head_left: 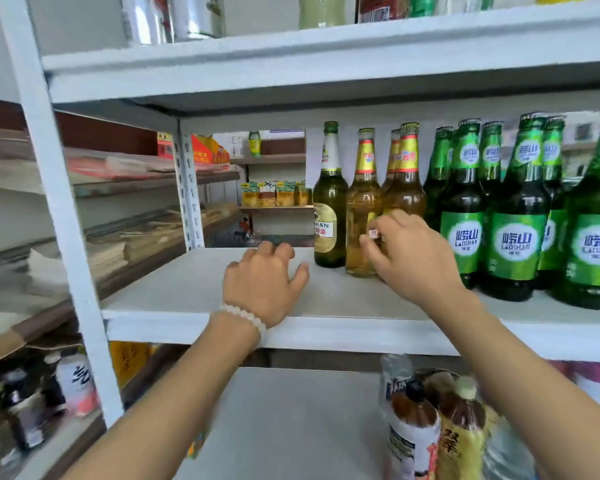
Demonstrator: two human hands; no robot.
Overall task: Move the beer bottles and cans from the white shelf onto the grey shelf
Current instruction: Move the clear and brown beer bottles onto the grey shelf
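White shelf (201, 299), olive bottle (329, 216), amber bottles (362, 216), green bottles (515, 230)

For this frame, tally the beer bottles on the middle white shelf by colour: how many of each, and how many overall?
Bright green bottles with green labels: 6 in view; the row runs off the right edge
Clear amber bottles with gold necks: 3
Olive bottle with a white and gold label: 1
Total: 10 in view
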